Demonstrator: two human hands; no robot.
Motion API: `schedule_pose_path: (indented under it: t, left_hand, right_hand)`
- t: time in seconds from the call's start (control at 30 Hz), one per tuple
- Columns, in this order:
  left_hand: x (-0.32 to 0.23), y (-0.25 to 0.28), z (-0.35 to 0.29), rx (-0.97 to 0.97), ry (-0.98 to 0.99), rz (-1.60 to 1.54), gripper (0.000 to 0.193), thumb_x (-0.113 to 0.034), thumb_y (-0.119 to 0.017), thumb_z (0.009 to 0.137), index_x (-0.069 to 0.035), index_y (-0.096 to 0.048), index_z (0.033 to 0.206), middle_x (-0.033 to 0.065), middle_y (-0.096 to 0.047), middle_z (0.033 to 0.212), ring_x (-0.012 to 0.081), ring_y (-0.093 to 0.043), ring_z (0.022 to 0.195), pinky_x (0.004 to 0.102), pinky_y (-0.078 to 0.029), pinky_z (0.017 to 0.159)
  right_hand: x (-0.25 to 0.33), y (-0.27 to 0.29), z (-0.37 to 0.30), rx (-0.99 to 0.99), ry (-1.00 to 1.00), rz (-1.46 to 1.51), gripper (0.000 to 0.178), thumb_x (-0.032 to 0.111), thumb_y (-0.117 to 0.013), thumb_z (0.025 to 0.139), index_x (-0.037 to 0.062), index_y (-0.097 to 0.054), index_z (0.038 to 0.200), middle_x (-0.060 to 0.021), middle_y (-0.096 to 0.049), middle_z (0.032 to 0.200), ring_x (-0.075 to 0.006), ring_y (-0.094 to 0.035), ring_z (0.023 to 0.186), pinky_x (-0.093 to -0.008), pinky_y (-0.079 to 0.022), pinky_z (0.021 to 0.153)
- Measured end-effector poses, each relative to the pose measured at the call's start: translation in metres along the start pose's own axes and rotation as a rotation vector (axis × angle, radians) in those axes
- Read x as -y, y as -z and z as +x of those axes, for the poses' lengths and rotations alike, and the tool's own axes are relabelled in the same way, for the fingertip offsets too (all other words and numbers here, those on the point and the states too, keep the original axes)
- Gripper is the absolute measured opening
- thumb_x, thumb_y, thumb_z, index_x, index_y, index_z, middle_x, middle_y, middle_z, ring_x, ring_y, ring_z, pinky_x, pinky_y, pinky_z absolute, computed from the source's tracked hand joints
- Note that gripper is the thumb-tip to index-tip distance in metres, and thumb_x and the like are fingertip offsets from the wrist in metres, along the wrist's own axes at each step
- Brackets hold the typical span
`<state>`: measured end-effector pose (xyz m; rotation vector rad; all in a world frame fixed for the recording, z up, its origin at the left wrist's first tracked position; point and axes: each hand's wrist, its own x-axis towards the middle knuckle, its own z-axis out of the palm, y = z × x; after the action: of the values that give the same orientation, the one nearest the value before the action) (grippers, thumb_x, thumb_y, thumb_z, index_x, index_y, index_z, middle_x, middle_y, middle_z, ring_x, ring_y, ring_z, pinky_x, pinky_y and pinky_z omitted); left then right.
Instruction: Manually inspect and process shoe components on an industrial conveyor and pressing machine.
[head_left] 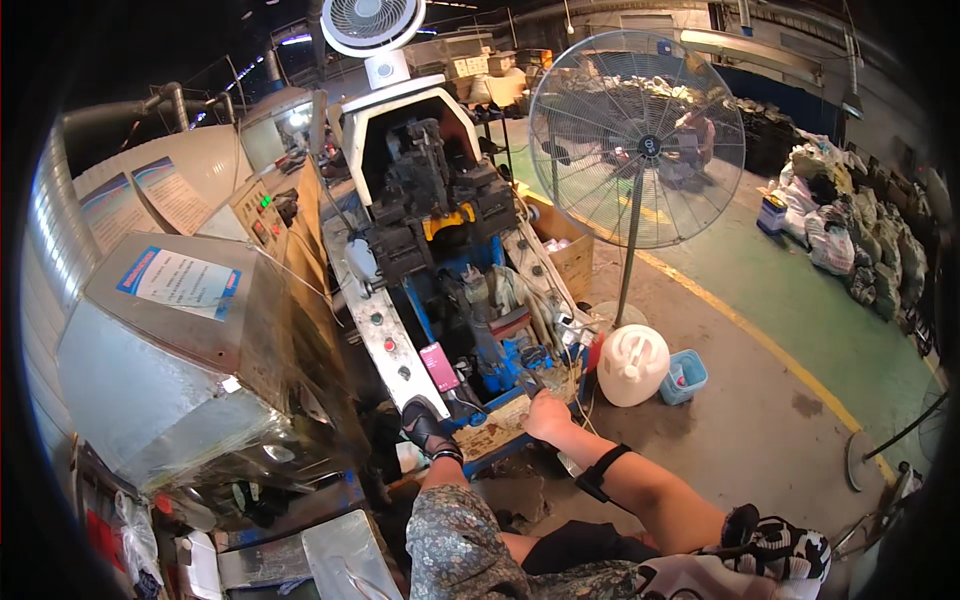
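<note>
My right hand [545, 414] is closed at the near right corner of a machine [487, 437], around a dark slim piece [530, 382] whose kind I cannot make out. Blue metal parts [520, 358] lie just beyond it. A black band [602, 472] circles my right forearm. My left hand [428, 430], in a dark covering below a floral sleeve [458, 535], rests by the near end of the machine's white side panel [385, 340]. Its fingers cannot be made out. A pink box [438, 367] lies just beyond it. Dark clamps and a yellow part [449, 222] sit deeper in the machine.
A large floor fan [637, 140] stands at the right, with a white jug [633, 366] and a blue basin [685, 376] near its base. A grey metal cabinet [160, 345] flanks the machine on the left. Filled sacks [850, 235] are piled at far right.
</note>
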<state>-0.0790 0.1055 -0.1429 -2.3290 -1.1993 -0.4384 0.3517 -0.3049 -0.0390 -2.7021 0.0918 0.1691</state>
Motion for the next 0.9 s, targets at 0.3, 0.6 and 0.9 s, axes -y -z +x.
schedule_pose_path:
  t: [0.3, 0.6, 0.9]
  left_hand:
    - [0.035, -0.008, 0.005, 0.243, 0.19, -0.109, 0.049, -0.027, -0.038, 0.099, 0.009, -0.047, 0.13, 0.0349, -0.045, 0.134, 0.0481, -0.041, 0.127, 0.0552, -0.038, 0.102]
    - [0.023, 0.019, 0.014, 0.312, 0.339, -0.169, 0.058, -0.036, -0.037, 0.099, 0.009, -0.042, 0.135, 0.0348, -0.041, 0.138, 0.0468, -0.04, 0.129, 0.0538, -0.034, 0.106]
    - [0.027, -0.048, 0.009, 0.251, 0.535, -0.107, 0.052, -0.028, -0.043, 0.097, 0.002, -0.041, 0.14, 0.0271, -0.032, 0.148, 0.0401, -0.034, 0.136, 0.0473, -0.024, 0.114]
  right_hand:
    - [-0.047, -0.046, 0.047, -0.013, -0.146, 0.525, 0.032, 0.026, -0.073, 0.075, -0.0032, -0.062, 0.085, -0.02, -0.064, 0.072, -0.0327, -0.065, 0.068, -0.0429, -0.053, 0.063]
    - [-0.06, -0.046, 0.056, 0.314, -0.282, 0.796, 0.02, 0.018, -0.065, 0.076, -0.0025, -0.065, 0.077, -0.0151, -0.067, 0.071, -0.0232, -0.064, 0.058, -0.0377, -0.047, 0.045]
    - [-0.056, -0.042, 0.049, 0.054, -0.241, 0.429, 0.044, 0.032, -0.062, 0.074, -0.0086, -0.066, 0.091, -0.0255, -0.068, 0.082, -0.0395, -0.068, 0.077, -0.042, -0.055, 0.071]
